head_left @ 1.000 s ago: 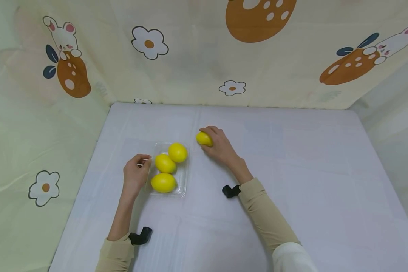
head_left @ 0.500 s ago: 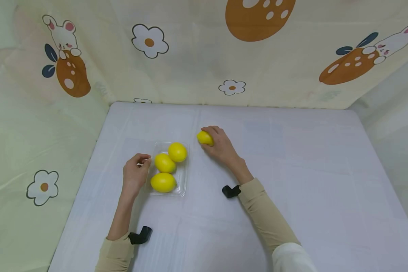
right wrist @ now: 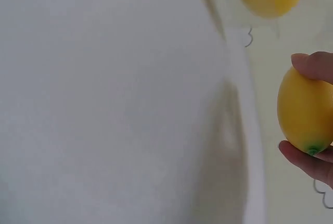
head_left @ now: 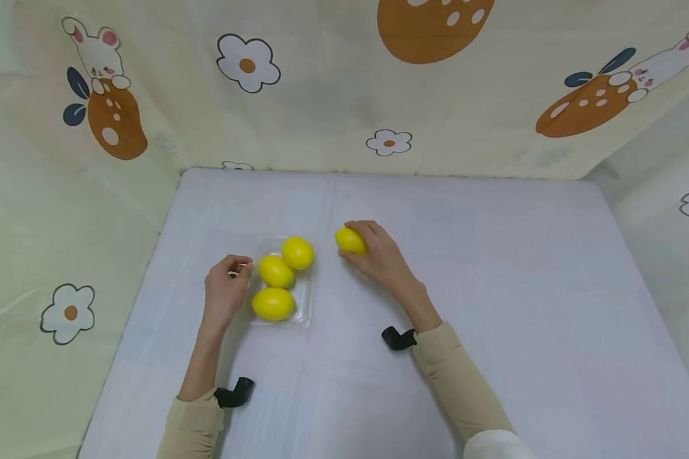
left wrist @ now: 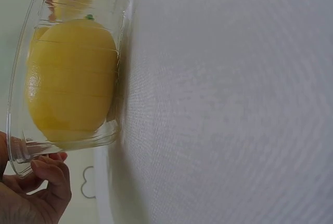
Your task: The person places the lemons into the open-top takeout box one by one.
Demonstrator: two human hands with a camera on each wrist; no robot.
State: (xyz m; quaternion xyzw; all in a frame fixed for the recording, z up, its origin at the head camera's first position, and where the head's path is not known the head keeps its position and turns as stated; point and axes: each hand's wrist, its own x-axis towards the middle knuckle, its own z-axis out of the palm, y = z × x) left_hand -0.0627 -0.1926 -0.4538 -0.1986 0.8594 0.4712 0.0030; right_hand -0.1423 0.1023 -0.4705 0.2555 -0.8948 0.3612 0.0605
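My right hand (head_left: pixel 386 260) grips a yellow lemon (head_left: pixel 349 240) between thumb and fingers, right of a clear plastic container (head_left: pixel 307 311). In the right wrist view this lemon (right wrist: pixel 304 110) is held off the table, its green tip showing. Three lemons lie in the container: a near one (head_left: pixel 273 304), a middle one (head_left: pixel 275 271) and a far one (head_left: pixel 297 253). At the container's left side, my left hand (head_left: pixel 224 293) pinches its rim. Seen from the left wrist, the fingers (left wrist: pixel 52 174) are curled at the rim's corner, beside the near lemon (left wrist: pixel 73 81).
Everything stands on a white-covered table (head_left: pixel 528 306). A patterned curtain (head_left: pixel 321 83) hangs behind its far edge and along the sides. Black wrist devices (head_left: pixel 235 393) jut inward from both sleeves.
My right hand has moved slightly toward me and to the right with the lemon. The left hand keeps its place at the container's rim. The head view has shifted a little.
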